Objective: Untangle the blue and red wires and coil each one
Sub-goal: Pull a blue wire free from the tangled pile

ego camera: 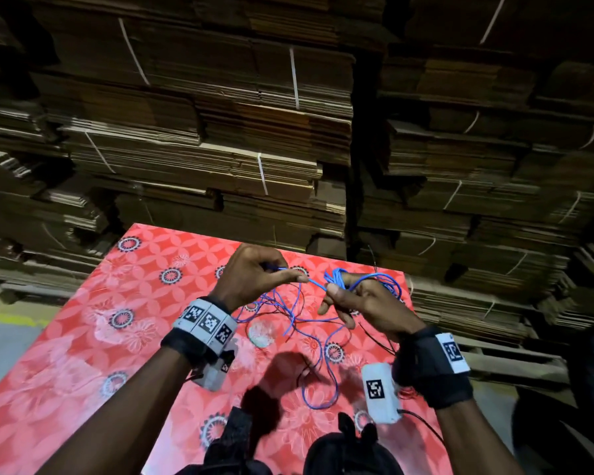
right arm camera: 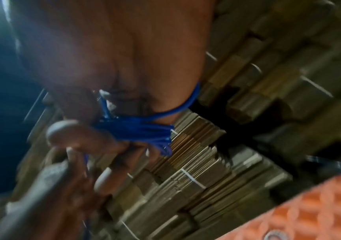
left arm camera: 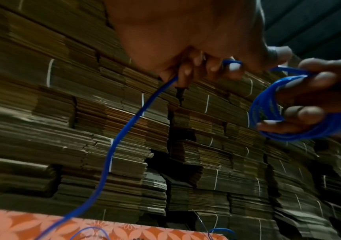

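Note:
Above the far side of the table, my left hand [ego camera: 299, 277] pinches the blue wire [ego camera: 314, 282] between thumb and fingers. In the left wrist view, the blue wire [left arm camera: 124, 129] runs out of my left hand's curled fingers [left arm camera: 185, 73] and down to the cloth. My right hand [ego camera: 333, 289] grips a small blue coil [ego camera: 336, 277] of several turns, looped round its fingers; the blue coil [left arm camera: 268, 110] [right arm camera: 140, 129] shows in both wrist views. The rest of the blue wire [ego camera: 319, 371] lies in loose loops on the table, crossed by thin dark strands [ego camera: 374, 337]. The red wire is hard to pick out against the red cloth.
The table [ego camera: 117, 337] carries a red floral cloth. Tall stacks of strapped flat cardboard [ego camera: 220, 132] stand right behind its far edge and to the right. A black bag [ego camera: 350, 450] sits at the near edge. Grey floor [ego camera: 4, 337] lies to the left.

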The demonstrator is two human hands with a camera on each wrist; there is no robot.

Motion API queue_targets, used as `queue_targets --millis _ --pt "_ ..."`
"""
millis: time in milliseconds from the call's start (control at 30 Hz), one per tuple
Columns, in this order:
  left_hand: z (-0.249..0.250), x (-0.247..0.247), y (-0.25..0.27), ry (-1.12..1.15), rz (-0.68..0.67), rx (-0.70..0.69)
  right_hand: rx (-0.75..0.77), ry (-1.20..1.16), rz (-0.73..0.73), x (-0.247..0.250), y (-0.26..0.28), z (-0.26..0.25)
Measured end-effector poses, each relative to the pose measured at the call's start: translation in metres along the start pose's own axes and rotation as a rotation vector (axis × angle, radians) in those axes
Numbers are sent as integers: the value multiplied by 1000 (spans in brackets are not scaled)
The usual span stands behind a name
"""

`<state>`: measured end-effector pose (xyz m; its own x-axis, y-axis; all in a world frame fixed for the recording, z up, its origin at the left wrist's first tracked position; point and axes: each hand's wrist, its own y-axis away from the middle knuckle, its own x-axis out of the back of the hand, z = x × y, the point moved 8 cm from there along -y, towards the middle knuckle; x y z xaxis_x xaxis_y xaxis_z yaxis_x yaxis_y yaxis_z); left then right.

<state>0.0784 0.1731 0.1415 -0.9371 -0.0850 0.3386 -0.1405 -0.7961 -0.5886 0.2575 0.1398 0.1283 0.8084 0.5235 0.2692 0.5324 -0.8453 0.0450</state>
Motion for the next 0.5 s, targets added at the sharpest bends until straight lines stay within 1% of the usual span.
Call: queue_targets --millis 100,167,233,300,367,500 --pt "-26 13 4 87 94 164 108 -406 -31 3 7 -11" --pt "-40 21 7 155 160 232 149 -699 26 11 11 -15" --pt "-45 21 9 198 177 246 157 -905 74 13 14 -16" --pt "-48 15 10 201 173 252 189 -1065 82 8 14 -20" --pt "-50 3 11 186 144 266 243 -1179 116 5 11 -26" --pt "-36 -36 20 215 -33 263 385 -1245 353 17 6 -37"
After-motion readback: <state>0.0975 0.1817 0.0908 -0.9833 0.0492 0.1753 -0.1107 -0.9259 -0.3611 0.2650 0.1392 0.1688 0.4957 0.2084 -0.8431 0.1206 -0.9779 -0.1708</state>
